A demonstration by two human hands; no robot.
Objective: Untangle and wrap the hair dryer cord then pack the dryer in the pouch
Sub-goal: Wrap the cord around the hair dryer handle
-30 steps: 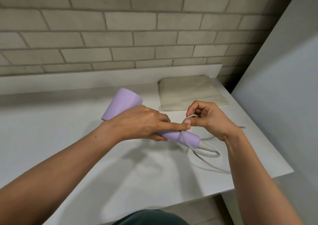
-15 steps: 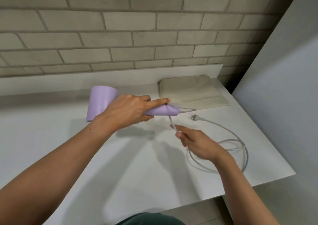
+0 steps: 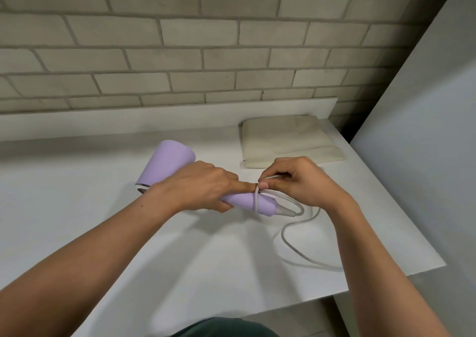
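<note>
Presently, head view, the only one given:

1. Dryer (image 3: 170, 164): lilac, low over the table (image 3: 77, 208). The handle is gripped by the left hand (image 3: 203, 187), whose index finger is laid straight along it and pressed on the cord (image 3: 291, 238).
2. Cord: white. One turn is seen round the handle near its tip, and it is pinched there by the right hand (image 3: 296, 182), fingers curled. The slack is trailed over the table and lost behind the right forearm. No plug is seen.
3. Pouch (image 3: 288, 138): beige, flat, at the back right of the table, apart from the dryer.
4. Step, as judged: wrapping, barely begun. Turns are best laid side by side, snug but unstrained at the tip. Each is best pinned by the index finger before the next is drawn.
</note>
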